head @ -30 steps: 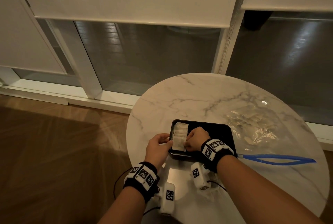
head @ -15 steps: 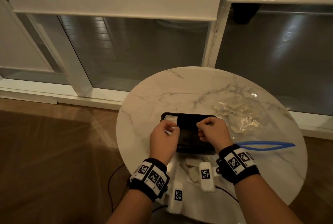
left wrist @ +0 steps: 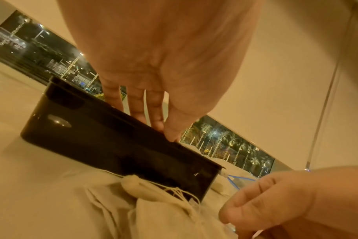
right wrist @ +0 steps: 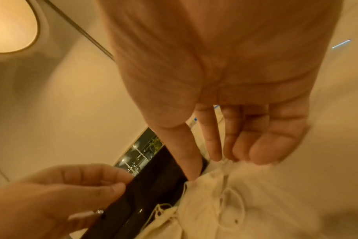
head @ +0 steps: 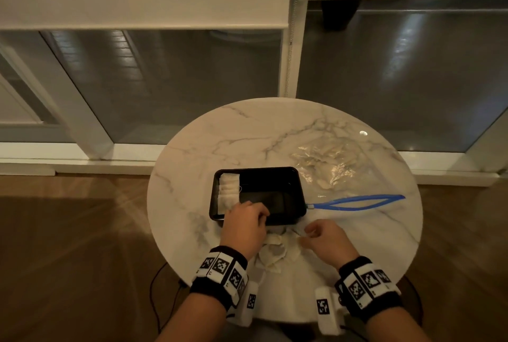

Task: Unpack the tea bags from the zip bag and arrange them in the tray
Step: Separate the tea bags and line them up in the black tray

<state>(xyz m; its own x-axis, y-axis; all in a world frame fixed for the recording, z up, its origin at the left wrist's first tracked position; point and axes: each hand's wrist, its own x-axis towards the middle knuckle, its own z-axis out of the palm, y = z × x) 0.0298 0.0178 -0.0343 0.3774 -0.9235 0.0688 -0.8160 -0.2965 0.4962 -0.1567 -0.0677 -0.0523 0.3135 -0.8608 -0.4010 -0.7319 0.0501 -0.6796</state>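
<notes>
Hands [head: 244, 224] at the black tray's [head: 291, 176] near edge.
Left hand grips that rim; right hand [head: 325, 240] pinches a string from loose tea bags [head: 273, 255] between both wrists; zip bag [head: 330, 165] lies beyond the right.

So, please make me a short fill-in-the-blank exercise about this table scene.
1. The tea bags in the black tray are lined up along its ____ side.
2. The zip bag has a ____ zip strip.
3. The loose tea bags lie between the tray and the table's ____ edge.

Missing words: left; blue; near
</notes>
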